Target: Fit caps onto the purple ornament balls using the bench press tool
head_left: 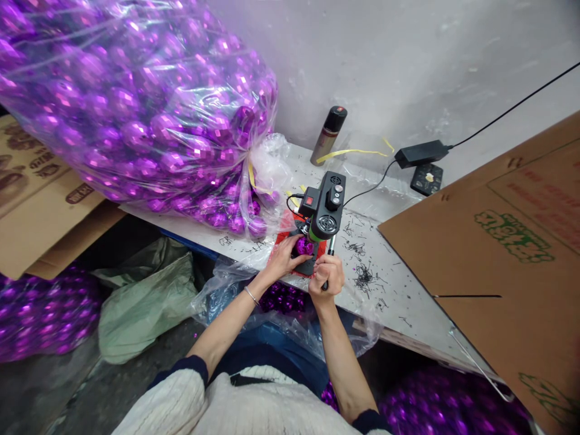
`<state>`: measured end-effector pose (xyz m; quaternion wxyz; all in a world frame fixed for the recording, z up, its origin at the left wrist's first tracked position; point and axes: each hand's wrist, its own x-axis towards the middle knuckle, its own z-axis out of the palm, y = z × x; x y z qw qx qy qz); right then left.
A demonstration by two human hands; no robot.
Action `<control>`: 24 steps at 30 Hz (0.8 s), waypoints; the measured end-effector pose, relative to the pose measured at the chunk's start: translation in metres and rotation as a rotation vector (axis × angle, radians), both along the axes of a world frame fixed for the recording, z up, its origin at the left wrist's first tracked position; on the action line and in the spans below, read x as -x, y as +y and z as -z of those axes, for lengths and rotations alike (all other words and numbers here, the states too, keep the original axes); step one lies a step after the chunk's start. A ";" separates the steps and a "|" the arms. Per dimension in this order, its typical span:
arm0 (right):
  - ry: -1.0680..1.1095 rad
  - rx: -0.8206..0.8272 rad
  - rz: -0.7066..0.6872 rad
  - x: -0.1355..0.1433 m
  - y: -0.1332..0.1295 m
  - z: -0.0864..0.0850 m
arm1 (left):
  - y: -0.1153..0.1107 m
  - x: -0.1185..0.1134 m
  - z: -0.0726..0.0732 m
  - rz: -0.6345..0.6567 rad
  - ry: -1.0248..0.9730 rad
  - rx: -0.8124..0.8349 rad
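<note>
Head view: from here I see the left hand (281, 257) with thumb and fingers closed around a purple ball (304, 245) — it sits under the head of the black machine (328, 206) on the counter (399, 293). The ball is nearer that hand than the right hand (328, 273), clamped around the lever (332, 244) — its long axis slanting upward beside the machine.

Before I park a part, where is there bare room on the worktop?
Barest: the worktop strip between black clippings and cardboard box, though lightly specked. Crowded: left of the black machine by the bag of purple balls, and behind it by the spray can.
</note>
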<state>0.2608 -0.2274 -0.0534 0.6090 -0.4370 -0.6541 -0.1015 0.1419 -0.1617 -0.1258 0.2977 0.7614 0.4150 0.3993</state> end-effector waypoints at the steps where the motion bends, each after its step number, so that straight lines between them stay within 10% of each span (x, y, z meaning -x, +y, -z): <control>1: 0.000 0.002 -0.001 0.000 0.000 0.000 | 0.000 0.000 0.000 0.000 0.000 0.001; 9: 0.027 0.008 -0.012 0.000 -0.001 0.003 | 0.000 0.000 -0.003 -0.003 0.019 0.007; 18: 0.076 0.085 0.069 0.006 -0.005 -0.038 | -0.001 0.001 -0.005 0.001 0.018 -0.001; 24: 0.005 0.018 0.030 0.002 -0.002 -0.015 | 0.000 0.000 -0.004 0.004 0.010 0.011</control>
